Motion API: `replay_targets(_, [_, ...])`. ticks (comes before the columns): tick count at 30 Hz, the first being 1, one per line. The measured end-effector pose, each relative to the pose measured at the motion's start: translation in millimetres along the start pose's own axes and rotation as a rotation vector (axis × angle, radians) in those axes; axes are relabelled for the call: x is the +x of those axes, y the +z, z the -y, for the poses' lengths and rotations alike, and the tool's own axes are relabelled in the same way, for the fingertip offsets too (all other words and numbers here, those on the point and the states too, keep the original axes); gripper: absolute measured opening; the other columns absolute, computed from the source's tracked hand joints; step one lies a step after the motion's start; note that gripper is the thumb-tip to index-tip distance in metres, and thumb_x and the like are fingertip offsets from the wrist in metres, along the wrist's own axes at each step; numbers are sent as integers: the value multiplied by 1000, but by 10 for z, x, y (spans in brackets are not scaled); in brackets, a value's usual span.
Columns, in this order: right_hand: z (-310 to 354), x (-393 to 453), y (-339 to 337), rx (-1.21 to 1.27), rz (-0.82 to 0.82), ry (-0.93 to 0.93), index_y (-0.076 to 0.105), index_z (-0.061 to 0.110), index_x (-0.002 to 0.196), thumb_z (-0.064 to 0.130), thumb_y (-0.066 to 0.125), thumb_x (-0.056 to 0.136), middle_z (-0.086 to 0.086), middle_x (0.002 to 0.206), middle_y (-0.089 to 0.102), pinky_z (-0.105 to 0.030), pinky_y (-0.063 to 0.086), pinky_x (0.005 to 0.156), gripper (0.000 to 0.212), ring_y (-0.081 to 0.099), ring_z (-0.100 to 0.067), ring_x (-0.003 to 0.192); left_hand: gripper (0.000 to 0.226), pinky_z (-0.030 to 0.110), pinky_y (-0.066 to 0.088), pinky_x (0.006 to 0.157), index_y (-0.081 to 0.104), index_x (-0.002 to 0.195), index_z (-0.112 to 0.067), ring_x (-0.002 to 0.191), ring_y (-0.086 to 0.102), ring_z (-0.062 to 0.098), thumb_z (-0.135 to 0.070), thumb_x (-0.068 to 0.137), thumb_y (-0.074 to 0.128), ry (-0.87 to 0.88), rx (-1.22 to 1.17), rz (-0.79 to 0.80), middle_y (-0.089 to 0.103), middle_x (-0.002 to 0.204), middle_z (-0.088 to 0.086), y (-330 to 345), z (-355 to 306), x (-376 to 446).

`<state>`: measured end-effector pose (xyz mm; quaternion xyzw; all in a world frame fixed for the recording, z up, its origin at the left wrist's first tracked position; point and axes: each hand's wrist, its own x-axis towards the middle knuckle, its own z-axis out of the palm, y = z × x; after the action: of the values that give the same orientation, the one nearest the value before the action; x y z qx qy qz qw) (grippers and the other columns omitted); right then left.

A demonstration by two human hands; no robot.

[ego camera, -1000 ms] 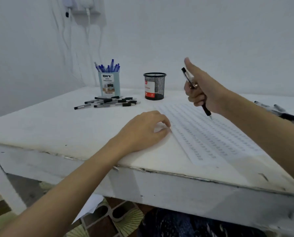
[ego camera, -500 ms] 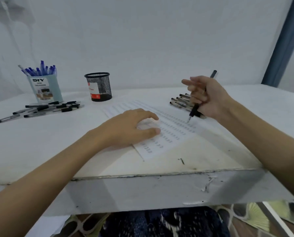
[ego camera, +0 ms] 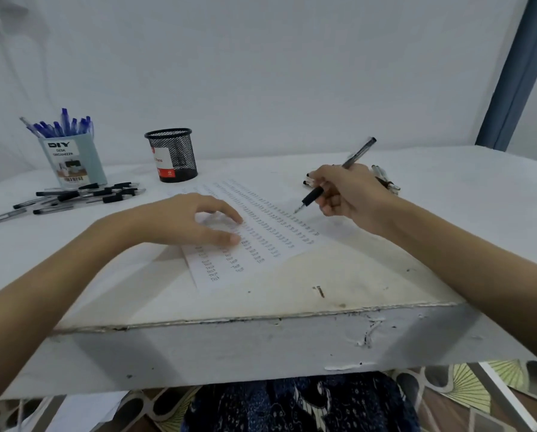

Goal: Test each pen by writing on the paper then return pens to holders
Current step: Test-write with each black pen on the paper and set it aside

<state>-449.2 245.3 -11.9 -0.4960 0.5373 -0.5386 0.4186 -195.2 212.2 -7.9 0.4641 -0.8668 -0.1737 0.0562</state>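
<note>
Head view has the right hand (ego camera: 351, 194) pinching a black-grip pen (ego camera: 335, 179) tip-down above the paper (ego camera: 261, 244) mid-desk, left hand (ego camera: 192, 222) fingertips pressing the sheet flat, so lift those fingers and it could skid and smear.

White table (ego camera: 370, 282), chipped front edge below both hands; blue curtain (ego camera: 516, 70) beyond the right hand; patterned floor tiles (ego camera: 466, 388) beneath.

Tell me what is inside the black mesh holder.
No pens stick above the rim of the black mesh holder. Its white-and-red label hides part of the inside, and the bottom cannot be made out.
</note>
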Motion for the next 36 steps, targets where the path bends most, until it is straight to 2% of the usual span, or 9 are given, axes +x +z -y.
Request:
replay_targets(4, [-16,-95,77,-75,99,-64,64,4,79,25,55,94,-14,70,69,-26,52,57,27,66,-24,55,57,24,27,99,50,122,-48,128,36,2,-78,74,46,79,-70,-121,45,135,-22,125,-158,103])
replay_targets(7, [-106,-113,135,-172,-54,-189,54,8,64,17,68,85,-8,52,55,-21,38,42,27,48,-16,38,43,21,24,97,44,133,-38,131,33,6,-52,92,39,139,-79,-129,40,143,-15,233,-330,239])
replay_targets(9, [-168,-122,146,-187,-98,-202,52,6,59,20,63,88,-7,45,47,-18,29,36,34,37,-15,33,42,22,24,100,41,137,-35,132,32,7,-46,97,37,169,-69,-128,39,144,-13,330,-401,295])
replay_targets(12, [-187,-162,147,-219,-45,-195,54,-2,58,18,60,90,-10,46,47,-17,28,34,38,36,-15,31,40,31,30,104,44,133,-37,128,40,10,-51,96,37,199,-50,-155,46,138,-14,493,-393,330])
replay_targets(18, [-203,-176,148,-407,-142,-214,29,13,47,-5,51,74,-13,54,40,-13,21,35,39,39,-8,27,39,29,30,101,46,130,-41,126,41,8,-54,94,38,191,-41,-190,46,138,-17,545,-361,334])
replay_targets(23, [-215,-172,141,-463,-158,-264,26,13,46,-8,47,72,-13,57,32,-12,21,33,39,45,-21,45,39,30,30,103,46,129,-42,127,40,8,-54,93,38,191,-46,-193,46,138,-17,546,-356,333])
replay_targets(26, [-223,-168,139,-477,-134,-274,26,15,46,-6,49,71,-10,51,29,-13,20,34,39,44,-21,43,40,31,29,104,46,129,-42,127,39,8,-55,92,38,184,-47,-189,45,139,-16,553,-344,344])
replay_targets(32, [-236,-136,156,-513,-135,-333,19,17,37,-6,46,67,11,38,11,-29,33,58,46,23,-16,47,47,33,30,106,47,128,-42,125,41,7,-58,86,36,178,-66,-188,47,137,-17,551,-364,338])
replay_targets(36, [-238,-134,146,-510,-128,-326,20,21,44,-5,48,70,8,40,14,-23,23,45,47,36,-18,49,44,33,29,107,47,129,-42,126,40,8,-58,89,37,173,-64,-193,47,137,-17,551,-362,337])
